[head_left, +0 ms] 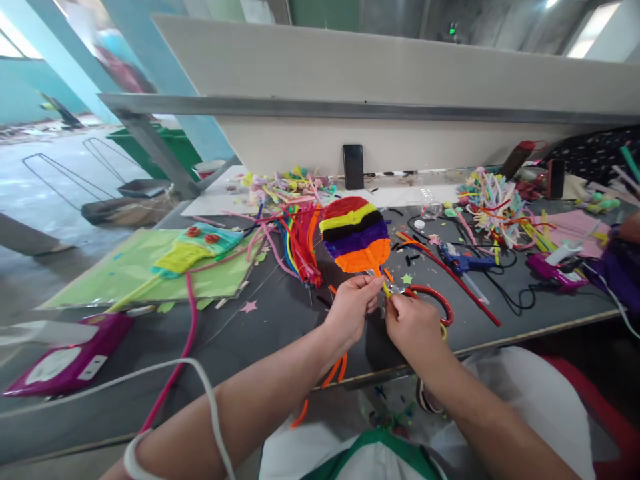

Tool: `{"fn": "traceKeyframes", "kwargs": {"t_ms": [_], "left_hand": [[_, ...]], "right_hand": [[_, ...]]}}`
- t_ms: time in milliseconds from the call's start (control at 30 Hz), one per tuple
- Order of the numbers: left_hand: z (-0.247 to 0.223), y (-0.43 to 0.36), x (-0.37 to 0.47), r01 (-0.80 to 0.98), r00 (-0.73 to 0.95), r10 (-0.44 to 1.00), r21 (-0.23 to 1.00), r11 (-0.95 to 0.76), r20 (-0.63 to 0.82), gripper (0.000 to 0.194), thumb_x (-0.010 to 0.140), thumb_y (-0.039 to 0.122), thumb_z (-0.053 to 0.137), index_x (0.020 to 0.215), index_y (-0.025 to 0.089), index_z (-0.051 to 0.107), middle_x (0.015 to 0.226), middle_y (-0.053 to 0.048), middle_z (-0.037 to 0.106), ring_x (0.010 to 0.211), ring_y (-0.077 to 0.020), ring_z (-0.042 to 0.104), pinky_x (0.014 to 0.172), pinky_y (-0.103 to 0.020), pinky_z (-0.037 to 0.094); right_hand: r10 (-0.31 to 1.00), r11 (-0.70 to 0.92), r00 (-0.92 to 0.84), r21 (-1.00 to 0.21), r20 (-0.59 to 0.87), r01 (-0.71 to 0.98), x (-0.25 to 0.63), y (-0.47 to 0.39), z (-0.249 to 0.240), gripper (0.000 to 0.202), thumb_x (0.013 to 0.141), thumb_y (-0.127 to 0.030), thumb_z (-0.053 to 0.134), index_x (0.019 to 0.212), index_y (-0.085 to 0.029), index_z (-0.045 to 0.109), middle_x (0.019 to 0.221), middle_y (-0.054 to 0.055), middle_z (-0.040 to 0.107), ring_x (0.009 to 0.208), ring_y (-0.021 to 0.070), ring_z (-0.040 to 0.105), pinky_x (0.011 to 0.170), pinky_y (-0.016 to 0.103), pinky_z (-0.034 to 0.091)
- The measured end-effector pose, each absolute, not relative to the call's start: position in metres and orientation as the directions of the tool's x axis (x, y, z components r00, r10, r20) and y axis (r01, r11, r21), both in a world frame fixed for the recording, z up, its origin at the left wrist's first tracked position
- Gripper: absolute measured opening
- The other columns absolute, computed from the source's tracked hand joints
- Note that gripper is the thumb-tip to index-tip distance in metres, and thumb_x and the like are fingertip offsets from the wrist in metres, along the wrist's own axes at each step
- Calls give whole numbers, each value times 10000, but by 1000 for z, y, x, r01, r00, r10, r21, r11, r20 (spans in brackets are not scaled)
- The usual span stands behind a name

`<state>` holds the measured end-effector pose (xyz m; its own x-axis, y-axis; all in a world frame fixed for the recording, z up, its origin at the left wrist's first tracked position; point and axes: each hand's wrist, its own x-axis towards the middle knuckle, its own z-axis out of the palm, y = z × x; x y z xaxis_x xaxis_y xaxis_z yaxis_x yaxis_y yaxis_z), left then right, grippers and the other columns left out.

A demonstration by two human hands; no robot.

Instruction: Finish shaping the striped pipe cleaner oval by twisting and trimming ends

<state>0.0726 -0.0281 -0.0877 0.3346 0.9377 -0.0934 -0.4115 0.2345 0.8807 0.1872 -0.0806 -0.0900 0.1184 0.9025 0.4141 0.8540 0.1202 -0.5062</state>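
Just above my hands stands a round striped paddle of pipe cleaners (356,237), banded red, yellow, black, purple and orange. My left hand (353,310) pinches its narrow stem at the lower end. Close beside it, my right hand (413,321) is closed, fingertips on a short yellow pipe cleaner (387,289) at the stem. Red-handled scissors (440,299) lie right behind my right hand, partly covered by it. To the left of the paddle is a bundle of loose pipe cleaners (304,243), mostly red, orange and blue.
A yellow and teal paddle (197,248) rests on a green sheet (120,267) at left, near a purple packet (70,353). A phone (353,167) leans on the back board. On the right lie a blue glue gun (467,260) and pale pipe cleaners (493,203). A white cable (205,380) crosses my left arm.
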Motion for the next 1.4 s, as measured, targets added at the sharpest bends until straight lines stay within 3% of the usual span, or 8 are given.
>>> {"fn": "traceKeyframes", "kwargs": {"t_ms": [200, 367, 567, 700, 900, 1067, 1200, 1400], "left_hand": [[-80, -26, 65, -410, 363, 929, 884, 222, -65, 259, 709, 327, 698, 644, 118, 560, 476, 57, 389, 418, -27, 309, 433, -172, 262], [-75, -26, 64, -388, 367, 923, 883, 265, -116, 229, 670, 302, 728, 693, 123, 586, 514, 39, 450, 423, -41, 375, 416, -174, 258], [-80, -24, 66, -391, 380, 924, 897, 207, -48, 223, 705, 296, 702, 655, 112, 586, 458, 52, 404, 411, -34, 325, 423, -189, 224], [-84, -24, 68, -423, 391, 919, 876, 234, -56, 223, 691, 288, 716, 672, 110, 582, 478, 57, 401, 411, -31, 318, 421, -194, 209], [-90, -26, 73, -450, 347, 934, 858, 249, -89, 270, 687, 293, 715, 628, 122, 515, 512, 64, 374, 405, -26, 309, 418, -201, 203], [-84, -22, 66, -457, 362, 931, 862, 220, -46, 245, 705, 289, 701, 645, 125, 528, 493, 68, 376, 409, -24, 300, 426, -193, 200], [-77, -23, 63, -444, 364, 931, 876, 189, -17, 260, 679, 303, 723, 627, 132, 534, 494, 59, 418, 424, -30, 328, 443, -189, 241], [-82, -25, 67, -400, 407, 913, 893, 205, -27, 252, 702, 325, 703, 640, 126, 561, 468, 50, 420, 426, -41, 344, 441, -196, 240]], "right_hand": [[996, -47, -59, -979, -59, 196, 191, -82, -83, 293, 866, -409, 452, 819, -176, 622, 635, 39, 648, 527, 132, 580, 536, 240, 433], [868, -462, -391, -788, -307, -407, 203, -79, -80, 267, 777, -370, 624, 910, -141, 657, 684, 36, 686, 508, 107, 609, 531, 237, 498], [958, -288, -100, -905, -270, -313, 202, -75, -85, 237, 676, -353, 715, 747, -129, 682, 608, 45, 678, 509, 128, 613, 552, 259, 508], [987, -125, 118, -979, -106, 163, 201, -75, -90, 189, 741, -343, 619, 708, -162, 662, 625, 48, 671, 575, 167, 623, 572, 274, 475], [915, 80, 113, -451, 387, 889, 197, -79, -92, 211, 811, -218, 490, 647, -161, 611, 642, 93, 644, 657, 187, 593, 600, 277, 353], [999, -32, -21, -940, -41, 339, 200, -78, -79, 260, 858, -383, 459, 827, -179, 618, 664, 40, 655, 525, 127, 551, 515, 239, 363], [923, -317, -306, -913, -234, -258, 209, -78, -75, 300, 790, -439, 581, 906, -168, 639, 627, 8, 641, 465, 86, 515, 462, 204, 358], [965, -262, -20, -963, -261, -69, 204, -76, -84, 206, 679, -361, 688, 674, -166, 619, 584, 24, 656, 502, 139, 591, 524, 251, 428]]}}
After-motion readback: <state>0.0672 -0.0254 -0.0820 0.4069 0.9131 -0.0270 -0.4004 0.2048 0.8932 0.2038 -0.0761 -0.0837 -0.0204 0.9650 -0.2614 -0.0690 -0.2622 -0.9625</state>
